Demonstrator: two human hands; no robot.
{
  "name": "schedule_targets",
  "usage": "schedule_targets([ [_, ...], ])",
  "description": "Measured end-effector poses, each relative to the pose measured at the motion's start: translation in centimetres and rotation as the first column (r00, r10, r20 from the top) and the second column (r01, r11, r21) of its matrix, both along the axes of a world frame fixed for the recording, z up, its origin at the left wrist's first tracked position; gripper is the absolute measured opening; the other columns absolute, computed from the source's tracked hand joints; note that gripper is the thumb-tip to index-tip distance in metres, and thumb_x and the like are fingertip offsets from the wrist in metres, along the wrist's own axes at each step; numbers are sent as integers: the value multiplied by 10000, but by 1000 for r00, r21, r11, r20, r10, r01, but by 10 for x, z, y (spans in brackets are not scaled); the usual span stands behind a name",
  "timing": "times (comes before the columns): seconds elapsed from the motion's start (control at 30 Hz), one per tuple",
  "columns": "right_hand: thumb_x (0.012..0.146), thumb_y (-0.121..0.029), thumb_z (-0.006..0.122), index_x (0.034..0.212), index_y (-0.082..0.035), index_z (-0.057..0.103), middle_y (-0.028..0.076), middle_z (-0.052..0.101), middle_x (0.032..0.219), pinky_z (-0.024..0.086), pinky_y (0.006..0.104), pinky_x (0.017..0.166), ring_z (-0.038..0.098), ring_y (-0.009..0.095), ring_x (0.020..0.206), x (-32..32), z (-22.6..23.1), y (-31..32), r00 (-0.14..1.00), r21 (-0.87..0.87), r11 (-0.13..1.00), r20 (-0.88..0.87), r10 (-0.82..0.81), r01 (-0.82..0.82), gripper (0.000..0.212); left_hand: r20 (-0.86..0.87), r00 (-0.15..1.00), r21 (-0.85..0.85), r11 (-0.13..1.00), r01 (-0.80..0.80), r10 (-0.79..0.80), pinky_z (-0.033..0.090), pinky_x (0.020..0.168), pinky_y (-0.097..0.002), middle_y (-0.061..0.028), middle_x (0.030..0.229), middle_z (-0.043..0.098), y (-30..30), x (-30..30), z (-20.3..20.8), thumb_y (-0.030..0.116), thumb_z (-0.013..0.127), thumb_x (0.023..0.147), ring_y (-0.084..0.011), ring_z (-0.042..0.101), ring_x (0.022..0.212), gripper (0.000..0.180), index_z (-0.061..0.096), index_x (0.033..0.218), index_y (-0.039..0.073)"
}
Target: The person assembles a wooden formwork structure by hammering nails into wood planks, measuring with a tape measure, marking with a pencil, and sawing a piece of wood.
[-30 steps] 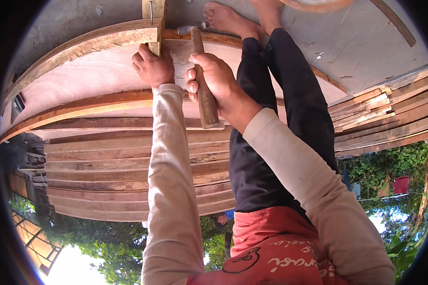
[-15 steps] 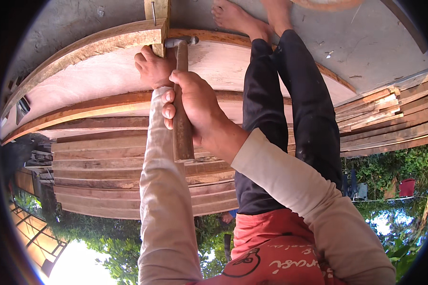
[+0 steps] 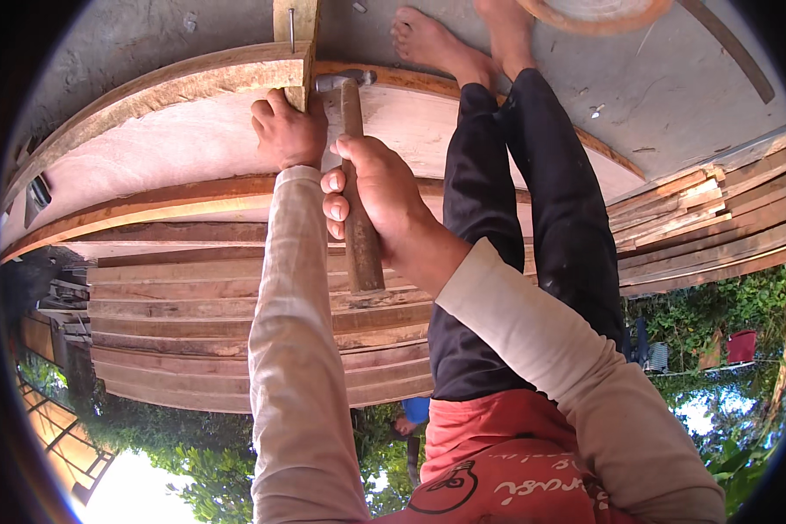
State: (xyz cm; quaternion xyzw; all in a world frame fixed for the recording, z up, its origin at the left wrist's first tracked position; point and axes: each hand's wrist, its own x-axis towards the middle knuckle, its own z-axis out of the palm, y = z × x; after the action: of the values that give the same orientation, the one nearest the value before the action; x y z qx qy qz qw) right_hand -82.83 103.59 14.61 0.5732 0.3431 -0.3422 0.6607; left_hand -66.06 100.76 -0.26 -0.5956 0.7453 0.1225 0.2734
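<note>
My right hand point(image 3: 389, 196) is wrapped round the wooden handle of a hammer point(image 3: 363, 253). The metal hammer head is just right of a joint where a curved wooden plank point(image 3: 192, 83) meets a short wooden batten point(image 3: 283, 16). A nail point(image 3: 292, 33) stands up out of the wood at that joint, its head well clear of the surface. Below the joint, my left hand point(image 3: 286, 133) is closed around the batten's lower end, with some fingers hidden behind the wood. The hammer is apart from the nail.
A pale plywood sheet point(image 3: 148, 144) with a timber edge lies under the hands. Stacked boards point(image 3: 183, 319) run behind it, and more planks point(image 3: 699, 223) lie at right. My bare feet point(image 3: 437, 44) are on the concrete floor point(image 3: 568, 105). Part of another person in blue point(image 3: 417, 410) shows in the background.
The hammer and my right hand have shifted a little to the right, away from the joint. My left hand keeps its hold on the batten. The whole view has moved slightly.
</note>
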Motion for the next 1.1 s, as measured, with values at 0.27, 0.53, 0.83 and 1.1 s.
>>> schedule_targets([
  [0.27, 1041, -322, 577, 1166, -144, 477, 9, 521, 754, 456, 332, 437, 517, 134, 491, -40, 7, 11, 959, -112, 965, -188, 212, -235, 239, -24, 999, 8, 1000, -30, 30, 551, 762, -595, -149, 1110, 550, -3, -10, 7, 487, 773, 807, -408, 581, 1108, 520, 570, 1115, 120],
  [0.53, 1050, -258, 548, 1245, -43, 493, 13, 513, 722, 430, 263, 386, 484, 88, 440, -138, -15, -17, 497, -221, 476, -629, 598, -852, 296, -77, 996, 11, 999, -35, 36, 570, 740, -558, -134, 1101, 549, -3, 0, 8, 398, 800, 787, -390, 580, 1068, 467, 581, 1090, 117],
  [0.83, 1044, -241, 544, 1121, -38, 472, 31, 521, 690, 398, 267, 362, 483, 111, 425, -128, -28, -70, 315, -53, 520, -846, 430, -853, 229, -92, 995, 93, 995, -42, 50, 578, 810, -513, -131, 1196, 551, -8, -2, 8, 405, 804, 819, -360, 571, 1130, 519, 597, 1187, 104],
  [1.1, 1070, -284, 538, 1198, -62, 555, 16, 537, 706, 379, 271, 340, 472, 97, 415, -177, -6, -86, 362, -79, 664, -883, 299, -743, 257, -86, 993, 119, 991, -67, 78, 570, 833, -511, -133, 1209, 544, -8, 7, 10, 378, 804, 823, -361, 561, 1132, 533, 572, 1217, 103],
])
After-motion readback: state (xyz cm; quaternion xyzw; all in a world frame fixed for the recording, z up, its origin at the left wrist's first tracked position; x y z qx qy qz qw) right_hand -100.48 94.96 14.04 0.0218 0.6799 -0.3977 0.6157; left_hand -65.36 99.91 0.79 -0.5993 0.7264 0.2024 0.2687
